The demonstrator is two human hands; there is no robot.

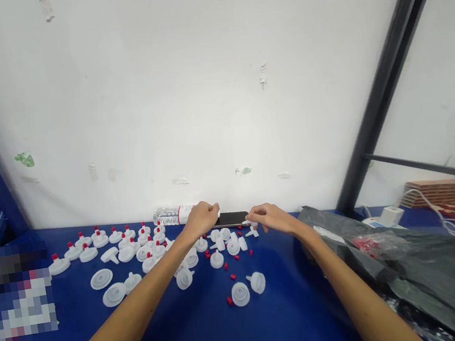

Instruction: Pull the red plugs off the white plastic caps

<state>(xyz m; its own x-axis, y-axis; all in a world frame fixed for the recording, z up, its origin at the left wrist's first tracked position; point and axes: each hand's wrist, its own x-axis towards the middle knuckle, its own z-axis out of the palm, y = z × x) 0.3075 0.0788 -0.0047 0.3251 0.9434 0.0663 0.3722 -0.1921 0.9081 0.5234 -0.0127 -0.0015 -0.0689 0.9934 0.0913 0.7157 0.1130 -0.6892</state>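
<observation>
My left hand (pixel 203 219) is closed above the back of the blue table, by the left end of a black phone (pixel 234 218). Whatever its curled fingers hold, if anything, is hidden. At the phone's right end, my right hand (pixel 273 218) pinches a small white plastic spout lid (pixel 250 223). Loose white spout lids (pixel 241 294) and small red caps (pixel 233 277) lie scattered below and between the hands. To the left stand several white lids with red caps on their spouts (pixel 88 252); other lids there are bare, some lying upside down (pixel 101 279).
A clear plastic bottle (pixel 166 216) lies against the white wall behind my left hand. Dark grey plastic bags (pixel 438 275) cover the right side of the table. A white plug adapter (pixel 391 216) with cables sits beyond them. Metal posts (pixel 386 82) rise at both sides.
</observation>
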